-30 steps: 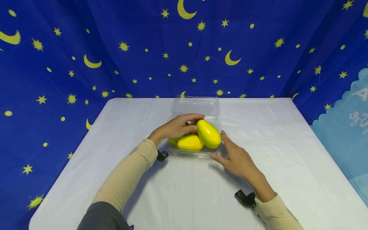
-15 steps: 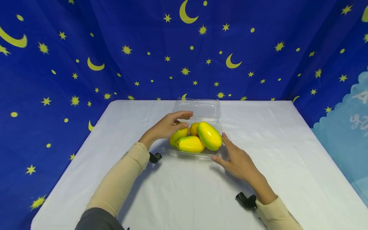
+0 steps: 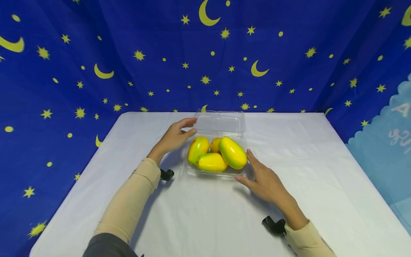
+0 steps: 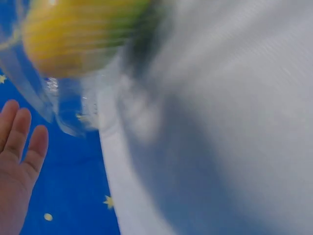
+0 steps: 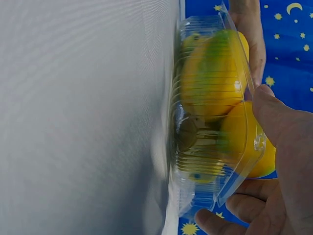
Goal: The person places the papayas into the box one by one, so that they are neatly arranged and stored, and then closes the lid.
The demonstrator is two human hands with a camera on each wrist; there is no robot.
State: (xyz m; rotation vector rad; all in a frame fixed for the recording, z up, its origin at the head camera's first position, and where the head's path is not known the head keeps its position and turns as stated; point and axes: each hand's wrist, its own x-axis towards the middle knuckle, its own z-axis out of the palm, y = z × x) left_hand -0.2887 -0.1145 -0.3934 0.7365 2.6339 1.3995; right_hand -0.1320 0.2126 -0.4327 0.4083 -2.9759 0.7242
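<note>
Several yellow-green mangoes lie in a clear plastic clamshell container (image 3: 212, 174), its lid (image 3: 221, 121) laid back. One mango (image 3: 198, 150) lies at the left and another (image 3: 212, 162) along the front. A large mango (image 3: 233, 152) rests tilted at the right, partly hiding a mango (image 3: 216, 144) behind. Beside the container's left rear, my left hand (image 3: 174, 137) holds nothing, fingers extended and thumb apart. At the front right corner, my right hand (image 3: 264, 178) rests with its thumb by the front rim and its fingers along the right side, spread wide. Ribbed container wall (image 5: 200, 161) shows in the right wrist view.
A white cloth covers the table (image 3: 205, 217). Behind it hangs a blue curtain (image 3: 160, 35) with yellow moons and stars. A light-blue printed panel (image 3: 382, 142) is at the right. Black wrist cameras sit under both wrists.
My left hand has withdrawn leftward from over the mangoes to beside the container, uncovering the left mango. My right hand has stayed at the container's right corner.
</note>
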